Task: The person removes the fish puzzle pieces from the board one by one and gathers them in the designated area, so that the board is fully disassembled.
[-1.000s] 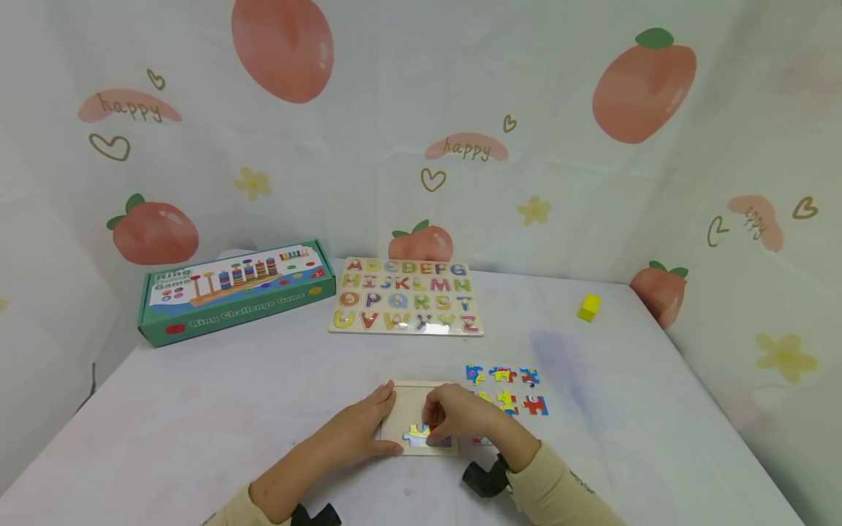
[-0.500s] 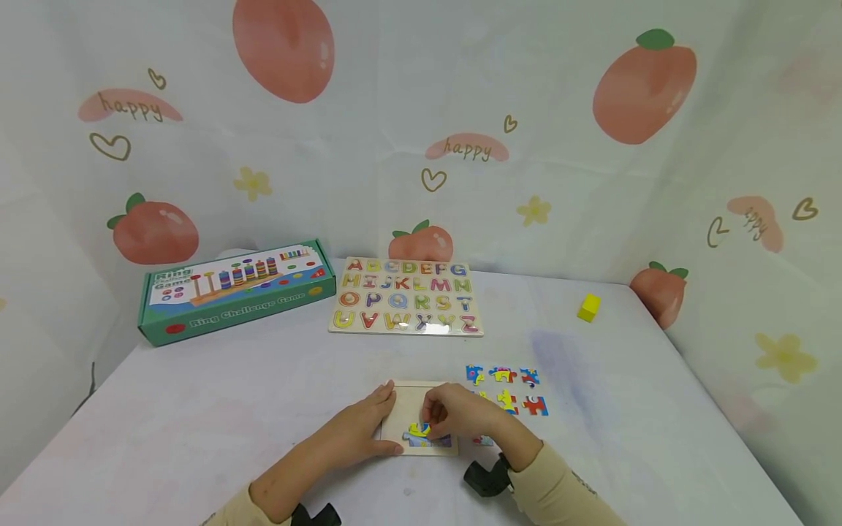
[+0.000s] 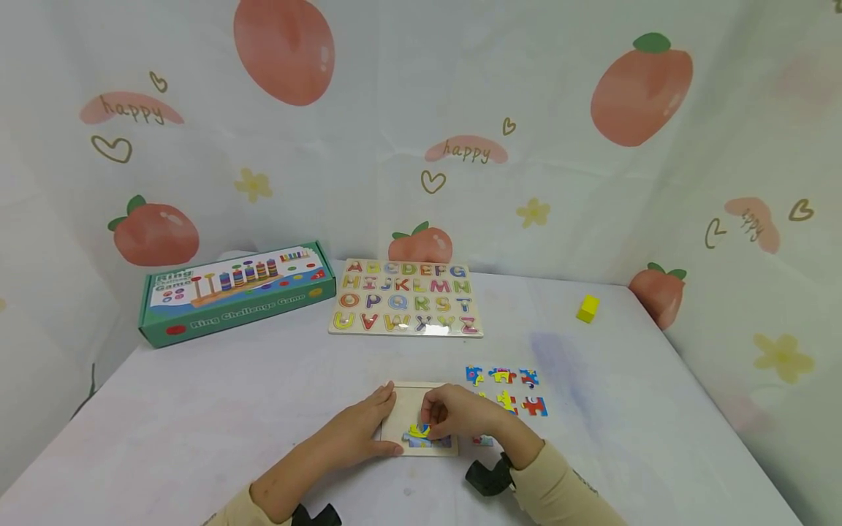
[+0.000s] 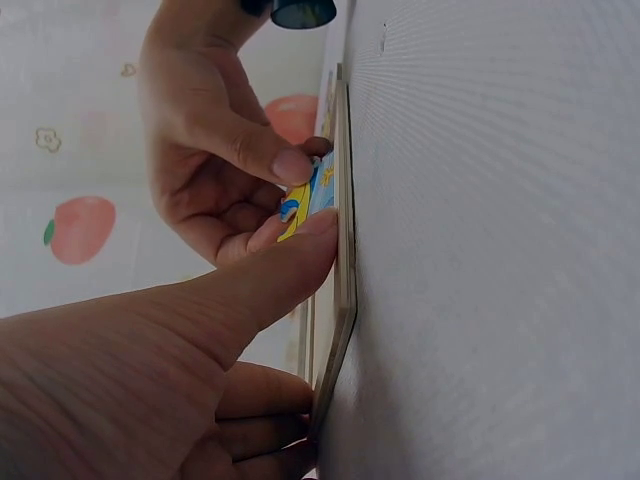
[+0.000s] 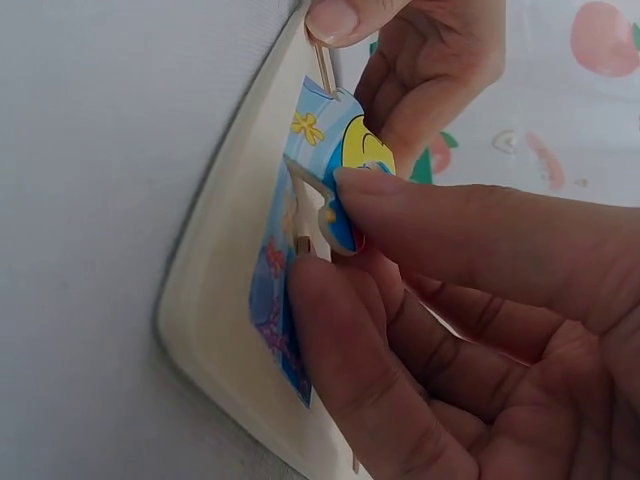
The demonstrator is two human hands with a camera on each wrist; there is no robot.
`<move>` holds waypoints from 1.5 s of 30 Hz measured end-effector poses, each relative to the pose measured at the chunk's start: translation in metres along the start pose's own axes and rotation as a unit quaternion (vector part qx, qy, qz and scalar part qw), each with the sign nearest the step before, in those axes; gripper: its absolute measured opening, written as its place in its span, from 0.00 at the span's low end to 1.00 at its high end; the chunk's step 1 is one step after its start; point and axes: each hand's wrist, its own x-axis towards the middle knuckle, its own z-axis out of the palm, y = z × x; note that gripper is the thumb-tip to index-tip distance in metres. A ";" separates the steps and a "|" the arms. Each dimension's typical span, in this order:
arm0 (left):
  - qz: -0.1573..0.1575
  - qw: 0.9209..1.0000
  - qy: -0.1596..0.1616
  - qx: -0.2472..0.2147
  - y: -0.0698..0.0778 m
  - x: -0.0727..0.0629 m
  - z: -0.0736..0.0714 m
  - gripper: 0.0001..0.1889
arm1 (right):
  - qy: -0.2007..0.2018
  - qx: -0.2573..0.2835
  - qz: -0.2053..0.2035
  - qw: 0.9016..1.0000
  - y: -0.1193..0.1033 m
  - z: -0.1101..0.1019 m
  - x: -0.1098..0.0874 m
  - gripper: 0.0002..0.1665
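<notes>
A shallow wooden puzzle tray lies on the table in front of the person. Along its left side rests the left hand, thumb on the near rim and fingers extended toward the far corner. Over the tray's near part, the right hand pinches a blue-and-yellow jigsaw piece between thumb and index finger. That piece is tilted, its wooden edge showing in the right wrist view. Beneath and beside it, a light-blue piece with a yellow starfish and a purple-blue piece lie along the near rim.
Several loose jigsaw pieces lie in rows right of the tray, some hidden behind the right hand. Farther back are an alphabet board, a green Ring Challenge Game box and a yellow block. A printed curtain backs the table.
The piece at the right fingertips has turned: a red patch showed there a second ago, now yellow and blue show. Both hands stay nearly in place.
</notes>
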 end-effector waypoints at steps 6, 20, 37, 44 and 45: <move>-0.002 1.000 0.000 0.002 0.000 0.000 0.001 0.45 | -0.001 0.007 0.000 1.000 0.002 0.001 -0.001 0.08; -0.011 1.000 -0.006 0.004 0.002 0.002 0.001 0.46 | 0.010 0.051 -0.001 0.999 0.008 -0.002 -0.010 0.03; -0.020 1.000 -0.009 -0.001 0.000 0.003 0.000 0.46 | 0.033 0.153 -0.008 0.988 0.042 -0.018 -0.042 0.08; -0.020 1.000 -0.007 0.001 0.000 0.002 0.000 0.46 | 0.055 0.159 -0.008 0.986 0.051 -0.026 -0.058 0.10; -0.021 1.000 -0.007 0.003 0.000 0.003 0.000 0.46 | 0.058 0.161 -0.005 0.985 0.053 -0.027 -0.060 0.10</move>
